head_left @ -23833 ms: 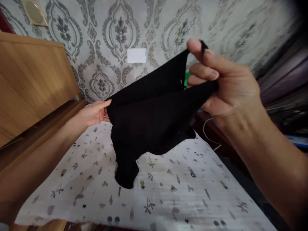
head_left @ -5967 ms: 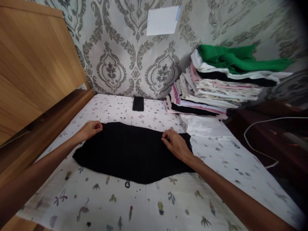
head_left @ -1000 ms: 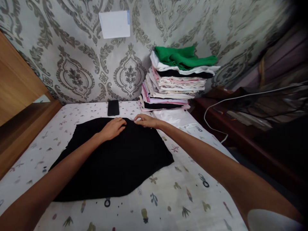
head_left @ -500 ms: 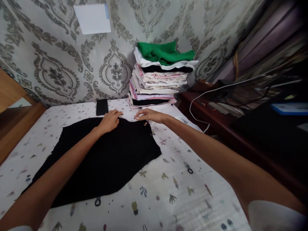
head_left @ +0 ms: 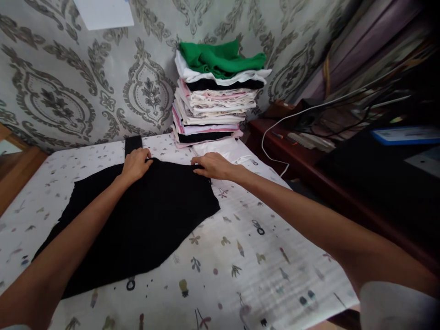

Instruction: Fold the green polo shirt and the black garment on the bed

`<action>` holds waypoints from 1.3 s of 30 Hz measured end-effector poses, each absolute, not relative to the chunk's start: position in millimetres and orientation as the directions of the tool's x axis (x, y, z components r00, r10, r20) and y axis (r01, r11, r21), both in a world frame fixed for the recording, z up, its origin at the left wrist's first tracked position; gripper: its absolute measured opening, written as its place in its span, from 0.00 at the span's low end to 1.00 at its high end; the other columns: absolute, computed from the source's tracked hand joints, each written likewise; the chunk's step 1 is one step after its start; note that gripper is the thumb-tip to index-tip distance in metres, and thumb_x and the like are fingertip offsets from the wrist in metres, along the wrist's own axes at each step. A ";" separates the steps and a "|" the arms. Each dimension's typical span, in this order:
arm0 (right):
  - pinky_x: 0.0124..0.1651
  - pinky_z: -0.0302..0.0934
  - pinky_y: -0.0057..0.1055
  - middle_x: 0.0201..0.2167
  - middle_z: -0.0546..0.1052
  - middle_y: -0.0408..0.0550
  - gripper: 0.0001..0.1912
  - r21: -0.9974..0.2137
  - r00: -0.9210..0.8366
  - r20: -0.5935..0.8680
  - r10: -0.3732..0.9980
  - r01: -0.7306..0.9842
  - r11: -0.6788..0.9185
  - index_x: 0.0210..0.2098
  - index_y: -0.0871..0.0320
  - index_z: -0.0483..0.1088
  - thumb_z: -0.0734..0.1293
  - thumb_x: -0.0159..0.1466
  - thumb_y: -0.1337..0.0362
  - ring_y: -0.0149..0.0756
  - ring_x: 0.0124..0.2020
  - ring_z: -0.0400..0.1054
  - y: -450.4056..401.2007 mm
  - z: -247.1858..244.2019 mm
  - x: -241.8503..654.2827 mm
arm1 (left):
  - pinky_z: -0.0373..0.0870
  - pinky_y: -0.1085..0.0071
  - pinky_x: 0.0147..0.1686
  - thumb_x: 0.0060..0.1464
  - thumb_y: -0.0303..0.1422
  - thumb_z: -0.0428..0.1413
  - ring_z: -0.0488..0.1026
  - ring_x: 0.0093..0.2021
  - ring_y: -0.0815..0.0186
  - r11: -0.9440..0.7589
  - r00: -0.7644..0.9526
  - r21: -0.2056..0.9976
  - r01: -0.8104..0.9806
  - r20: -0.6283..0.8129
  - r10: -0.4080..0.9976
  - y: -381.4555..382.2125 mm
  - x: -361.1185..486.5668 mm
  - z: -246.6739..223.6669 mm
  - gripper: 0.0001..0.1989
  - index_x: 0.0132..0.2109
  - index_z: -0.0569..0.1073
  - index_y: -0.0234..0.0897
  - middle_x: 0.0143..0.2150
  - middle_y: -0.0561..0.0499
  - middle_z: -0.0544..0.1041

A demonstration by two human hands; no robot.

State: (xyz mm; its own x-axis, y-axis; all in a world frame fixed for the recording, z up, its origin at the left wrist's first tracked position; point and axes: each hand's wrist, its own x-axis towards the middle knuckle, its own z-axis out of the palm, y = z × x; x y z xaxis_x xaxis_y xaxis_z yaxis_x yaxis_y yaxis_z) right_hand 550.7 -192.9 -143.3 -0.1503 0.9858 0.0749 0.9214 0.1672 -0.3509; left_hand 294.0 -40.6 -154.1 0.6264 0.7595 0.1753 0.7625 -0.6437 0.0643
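Observation:
A black garment (head_left: pixel 137 224) lies spread out on a white patterned sheet (head_left: pixel 275 275). My left hand (head_left: pixel 136 164) grips its far edge near the middle, fingers bent and closed on the fabric. At the far right corner, my right hand (head_left: pixel 212 166) pinches the same edge between thumb and fingers. Between the two hands the edge runs nearly straight. Just beyond my left hand lies a flat black object (head_left: pixel 132 144), partly hidden by the hand, perhaps a phone.
A tall stack of folded clothes (head_left: pixel 215 105) stands against the patterned wall covering, a green cloth (head_left: pixel 223 59) on top. White folded fabric (head_left: pixel 220 149) lies before it. To the right is a dark red desk (head_left: pixel 305 160) with a white cable (head_left: pixel 264 137); wooden furniture (head_left: pixel 20 169) borders the left.
My hands have moved farther apart along the garment's far edge. My right hand has closed on the corner, and the edge is straighter. The view has shifted a little to the right.

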 end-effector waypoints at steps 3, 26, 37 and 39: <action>0.46 0.59 0.38 0.32 0.76 0.49 0.12 -0.378 -0.142 0.060 0.988 0.913 0.155 0.43 0.53 0.75 0.72 0.59 0.68 0.45 0.39 0.69 -193.9 -156.8 552.2 | 0.65 0.50 0.52 0.60 0.31 0.52 0.66 0.54 0.46 -0.679 0.651 0.031 0.733 0.259 0.714 -74.3 294.9 -155.9 0.16 0.55 0.69 0.36 0.52 0.38 0.71; 0.42 0.63 0.32 0.36 0.77 0.44 0.20 -0.943 -0.144 0.005 0.990 0.329 0.053 0.48 0.55 0.74 0.70 0.62 0.51 0.34 0.36 0.70 -305.6 -161.6 527.8 | 0.67 0.67 0.39 0.57 0.37 0.53 0.73 0.37 0.64 -0.439 0.981 0.882 0.173 -0.113 0.159 -177.8 335.9 -140.7 0.06 0.38 0.67 0.39 0.36 0.51 0.76; 0.31 0.62 0.26 0.26 0.74 0.40 0.14 -0.997 0.010 -0.032 0.999 0.076 -0.032 0.36 0.58 0.77 0.75 0.56 0.56 0.25 0.24 0.62 -299.3 -171.0 535.8 | 0.69 0.67 0.38 0.57 0.34 0.54 0.74 0.38 0.64 -0.636 0.939 0.721 0.275 -0.059 0.339 -183.3 329.7 -138.8 0.10 0.47 0.69 0.38 0.39 0.50 0.76; 0.32 0.64 0.26 0.26 0.74 0.40 0.14 -0.998 0.029 -0.027 0.999 0.063 -0.028 0.36 0.58 0.77 0.75 0.55 0.56 0.25 0.26 0.63 -302.2 -174.9 534.4 | 0.70 0.64 0.45 0.59 0.35 0.53 0.74 0.46 0.62 -0.703 0.936 0.664 0.255 0.014 0.353 -191.9 315.0 -129.3 0.12 0.50 0.69 0.39 0.47 0.48 0.76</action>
